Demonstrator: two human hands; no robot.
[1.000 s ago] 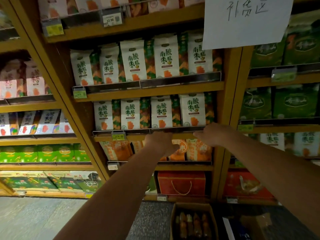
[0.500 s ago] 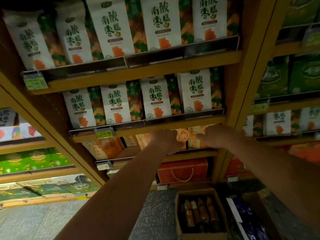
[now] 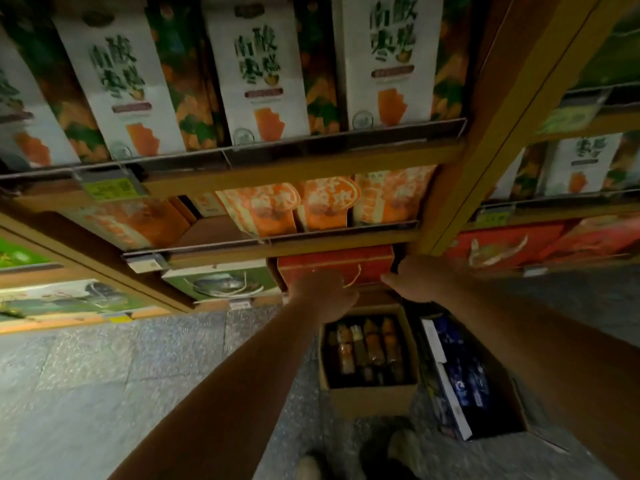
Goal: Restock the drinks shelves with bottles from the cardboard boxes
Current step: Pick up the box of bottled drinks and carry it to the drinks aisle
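The left hand (image 3: pixel 325 294) shows only its back, so I cannot tell whether its hidden fingers grasp anything; it sits right at the cord handle (image 3: pixel 356 277) of a red gift box (image 3: pixel 332 263). The right hand (image 3: pixel 420 278) is at that box's lower right corner, fingers loosely extended to the left and seemingly released, holding nothing.

The task's cardboard box (image 3: pixel 372 398) stands open on the floor (image 3: pixel 138 375), against the foot of the shelving and directly below both hands. Its bottles (image 3: pixel 372 348) form a row, their long axes running from the person toward the shelves; they probably stand upright, though the wide lens makes that uncertain. The left hand hangs over the box's far rim and is the nearer one, so the reach is straight down. Blue packs (image 3: pixel 460 372) lie just beside the box on the right.

On the shelves above, orange pouches (image 3: pixel 263 209) sit behind a rail, and white packs (image 3: pixel 263 74) read 南酸枣糕. The green price tag (image 3: pixel 114 188) is too blurred to read.
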